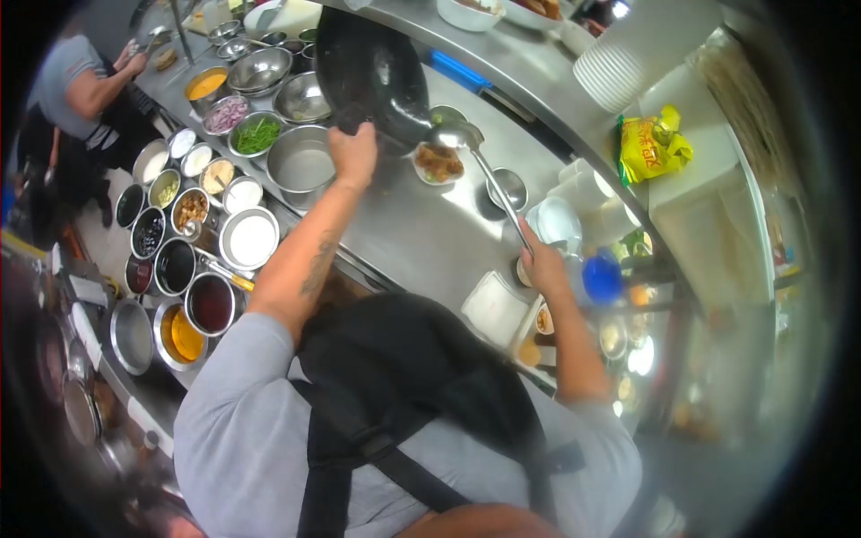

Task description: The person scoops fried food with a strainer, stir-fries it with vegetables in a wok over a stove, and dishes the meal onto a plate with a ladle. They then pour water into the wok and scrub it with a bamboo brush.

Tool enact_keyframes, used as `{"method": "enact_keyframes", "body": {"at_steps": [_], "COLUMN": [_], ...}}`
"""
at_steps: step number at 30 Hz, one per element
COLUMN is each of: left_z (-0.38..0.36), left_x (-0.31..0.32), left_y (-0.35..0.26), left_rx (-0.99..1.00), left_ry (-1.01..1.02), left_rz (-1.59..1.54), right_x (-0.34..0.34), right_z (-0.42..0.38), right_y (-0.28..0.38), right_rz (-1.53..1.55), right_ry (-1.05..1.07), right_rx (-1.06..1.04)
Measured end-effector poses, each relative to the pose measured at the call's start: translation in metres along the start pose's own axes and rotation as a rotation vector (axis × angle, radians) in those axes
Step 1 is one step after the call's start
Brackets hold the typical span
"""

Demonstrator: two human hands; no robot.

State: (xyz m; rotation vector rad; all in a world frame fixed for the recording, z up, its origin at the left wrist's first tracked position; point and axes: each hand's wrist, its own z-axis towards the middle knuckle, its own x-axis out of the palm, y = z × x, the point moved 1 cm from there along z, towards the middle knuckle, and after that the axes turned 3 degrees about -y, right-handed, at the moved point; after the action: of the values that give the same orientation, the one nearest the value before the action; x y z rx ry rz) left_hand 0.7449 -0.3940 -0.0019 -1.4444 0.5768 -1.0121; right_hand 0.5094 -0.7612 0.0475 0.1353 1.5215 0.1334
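Observation:
My left hand (354, 154) is closed round the handle of a black wok (375, 76), which is tipped on its side with its dark inner face showing. In my right hand (543, 265) is the shaft of a long metal ladle (502, 199). The ladle's round head rests at or just above a small white bowl (439, 167) with brown pieces of food in it, close to the wok's lower rim. Whether ladle and wok touch cannot be made out. Near my left hand stands a round metal pan (301, 160).
Left of my arm stand several metal containers with chopped greens (256, 136), red onion (225, 116), sauces and powders. A small metal bowl (508, 190) and stacked white bowls (553, 222) lie to the right. A yellow packet (653, 146) sits on the shelf. Another person (73, 76) stands at far left.

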Motion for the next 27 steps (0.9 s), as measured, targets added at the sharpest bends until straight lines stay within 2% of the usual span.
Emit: {"method": "enact_keyframes", "body": {"at_steps": [1,3,4,5,6,7,9,11,12,14,15,17,18,20,23,24,26,27], "left_z": [-0.007,-0.026,-0.041,-0.045,-0.075,-0.097,-0.142,-0.200,-0.228,-0.283,-0.304,-0.343,-0.359,-0.378,-0.407,-0.422,-0.454,-0.473], "left_x": [-0.017,-0.073,-0.092,-0.129,-0.153,-0.180,-0.252,-0.314,-0.334,-0.371,-0.405,-0.443,-0.466,-0.505,-0.610,-0.639,-0.703,-0.739], "left_y": [-0.015,-0.079,-0.108,-0.107,-0.151,-0.173,-0.181,-0.204,-0.222,-0.250,-0.250,-0.262,-0.265,-0.270,-0.250,-0.251,-0.257,-0.252], "left_rx": [0.012,-0.369,-0.412,-0.457,-0.533,-0.576,-0.585,-0.539,-0.480,-0.374,-0.262,-0.122,-0.049,0.090,0.187,0.207,0.258,0.279], "left_ry": [-0.024,0.091,0.007,0.028,-0.036,-0.111,-0.183,-0.302,-0.417,-0.559,-0.675,-0.909,-1.025,-1.228,-1.435,-1.466,-1.680,-1.706], "left_rz": [0.012,-0.193,-0.230,-0.250,-0.299,-0.334,-0.438,-0.488,-0.475,-0.439,-0.437,-0.432,-0.376,-0.374,-0.362,-0.376,-0.424,-0.443], "right_x": [-0.006,-0.007,-0.005,0.009,0.025,0.022,0.018,0.021,0.018,0.016,0.031,0.061,0.071,0.088,0.117,0.127,0.147,0.152], "right_z": [-0.001,0.009,0.015,0.025,0.035,0.036,0.043,0.046,0.043,0.031,0.024,0.014,0.003,-0.019,-0.055,-0.071,-0.103,-0.122], "right_y": [0.006,0.037,0.056,0.067,0.080,0.113,0.166,0.209,0.232,0.272,0.295,0.318,0.337,0.367,0.425,0.448,0.497,0.525], "right_rz": [0.012,0.415,0.517,0.627,0.728,0.997,1.122,1.418,1.421,1.557,1.550,1.200,1.154,0.944,0.846,0.845,0.725,0.667], "right_ry": [0.005,-0.059,0.008,0.066,0.150,0.283,0.439,0.592,0.648,0.968,1.018,1.289,1.356,1.241,1.337,1.322,1.307,1.290], "right_rx": [-0.026,-0.139,-0.158,-0.150,-0.154,-0.149,-0.328,-0.399,-0.457,-0.490,-0.530,-0.408,-0.469,-0.486,-0.548,-0.615,-0.690,-0.727]}}
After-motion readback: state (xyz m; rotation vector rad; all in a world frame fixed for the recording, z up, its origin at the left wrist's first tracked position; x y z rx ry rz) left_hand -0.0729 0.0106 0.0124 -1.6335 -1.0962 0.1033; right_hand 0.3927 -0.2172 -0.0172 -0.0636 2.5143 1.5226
